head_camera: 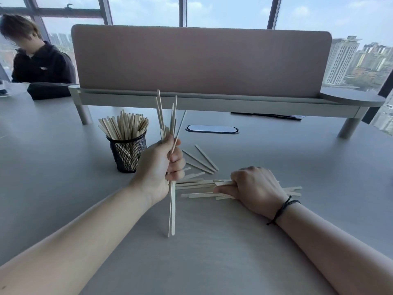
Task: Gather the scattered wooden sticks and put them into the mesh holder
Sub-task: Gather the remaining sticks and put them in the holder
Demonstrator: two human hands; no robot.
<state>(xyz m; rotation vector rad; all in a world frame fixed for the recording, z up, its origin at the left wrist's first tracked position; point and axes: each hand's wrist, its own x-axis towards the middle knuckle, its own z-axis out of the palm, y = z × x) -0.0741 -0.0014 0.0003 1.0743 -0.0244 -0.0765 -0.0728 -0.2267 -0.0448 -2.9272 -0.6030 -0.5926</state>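
My left hand (162, 167) is shut on an upright bundle of wooden sticks (171, 209), whose lower ends touch the table and whose tops fan out above the fist. To its left stands the black mesh holder (127, 154), filled with several sticks. My right hand (253, 188) rests on the table over a flat pile of scattered sticks (197, 188), its fingers closed on a few of them. More loose sticks (202, 159) lie just behind that pile.
A pink divider panel (202, 60) on a raised grey shelf (212, 102) crosses the back of the grey table (212, 252). A cable port (212, 129) sits under it. A person in a dark hoodie (40, 64) sits at the far left.
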